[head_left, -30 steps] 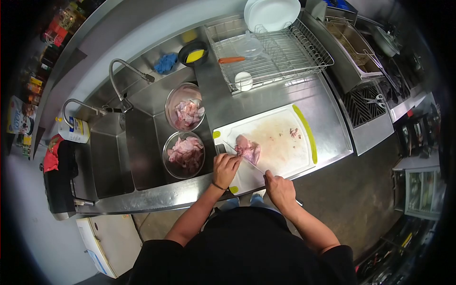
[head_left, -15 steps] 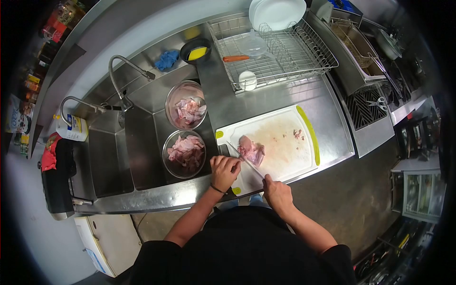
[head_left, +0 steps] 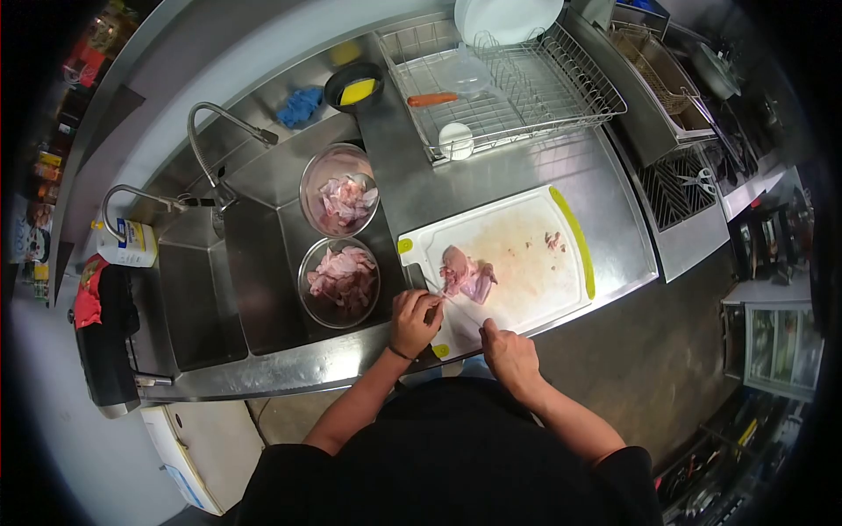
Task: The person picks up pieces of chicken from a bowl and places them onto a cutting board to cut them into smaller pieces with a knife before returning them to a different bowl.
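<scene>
A piece of raw chicken lies on the left half of a white cutting board with green ends. My left hand is closed, its fingertips pinched at the chicken's near left edge. In my right hand, fingers wrapped round the handle, is a knife. Its thin blade points up and left along the near side of the chicken, between my hands, and is hard to make out against the white board. Small meat scraps sit near the board's right end.
Two bowls of raw chicken, a far bowl and a near bowl, stand left of the board at the sink. A wire dish rack stands behind the board. A blue cloth and a black pan lie behind the sink.
The knife blade has shifted slightly down and lies lower against the chicken. My right hand has moved a little left; my left hand keeps its place. The view has shifted slightly.
</scene>
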Available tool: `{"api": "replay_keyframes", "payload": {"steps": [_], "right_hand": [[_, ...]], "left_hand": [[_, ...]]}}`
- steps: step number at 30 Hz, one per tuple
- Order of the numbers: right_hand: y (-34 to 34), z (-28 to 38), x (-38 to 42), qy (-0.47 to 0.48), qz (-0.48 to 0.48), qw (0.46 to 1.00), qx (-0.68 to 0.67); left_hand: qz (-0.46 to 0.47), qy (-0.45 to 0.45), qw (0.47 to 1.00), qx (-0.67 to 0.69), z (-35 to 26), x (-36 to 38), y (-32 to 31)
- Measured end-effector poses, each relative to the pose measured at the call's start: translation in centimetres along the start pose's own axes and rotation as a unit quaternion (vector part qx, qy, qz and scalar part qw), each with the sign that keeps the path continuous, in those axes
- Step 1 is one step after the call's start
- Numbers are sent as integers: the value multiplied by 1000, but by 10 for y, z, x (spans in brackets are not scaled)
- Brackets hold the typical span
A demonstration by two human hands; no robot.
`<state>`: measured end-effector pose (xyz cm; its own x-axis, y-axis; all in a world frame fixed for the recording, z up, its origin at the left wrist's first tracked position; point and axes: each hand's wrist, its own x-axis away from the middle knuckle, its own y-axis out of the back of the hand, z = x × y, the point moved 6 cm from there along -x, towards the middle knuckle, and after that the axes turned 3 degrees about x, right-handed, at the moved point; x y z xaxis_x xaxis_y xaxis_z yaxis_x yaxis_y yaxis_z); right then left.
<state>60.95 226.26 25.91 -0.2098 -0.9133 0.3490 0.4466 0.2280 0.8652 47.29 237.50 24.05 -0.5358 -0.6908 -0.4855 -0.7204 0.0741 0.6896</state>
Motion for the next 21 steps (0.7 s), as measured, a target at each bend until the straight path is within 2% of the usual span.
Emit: {"api": "replay_keyframes", "payload": {"steps": [3, 7, 10, 12, 18, 20, 21], "right_hand": [[-5, 2, 0, 24, 0, 999, 28], [-11, 2, -9, 11, 14, 998, 63], [-20, 6, -20, 13, -4, 997, 69], [-20, 13, -34, 46, -50, 995, 68], [-15, 24, -46, 30, -54, 997, 53], [-22, 8, -36, 28, -50, 997, 50], [-27, -2, -31, 25, -40, 998, 50]], "left_hand": [[15, 5, 1000, 23, 6, 4, 3], [34, -4, 999, 40, 7, 0, 1], [59, -2, 997, 42, 5, 0, -2], [68, -5, 997, 40, 4, 0, -4], [81, 13, 994, 75, 4, 13, 0], [15, 71, 994, 82, 16, 11, 19], [5, 151, 984, 93, 33, 17, 23]]}}
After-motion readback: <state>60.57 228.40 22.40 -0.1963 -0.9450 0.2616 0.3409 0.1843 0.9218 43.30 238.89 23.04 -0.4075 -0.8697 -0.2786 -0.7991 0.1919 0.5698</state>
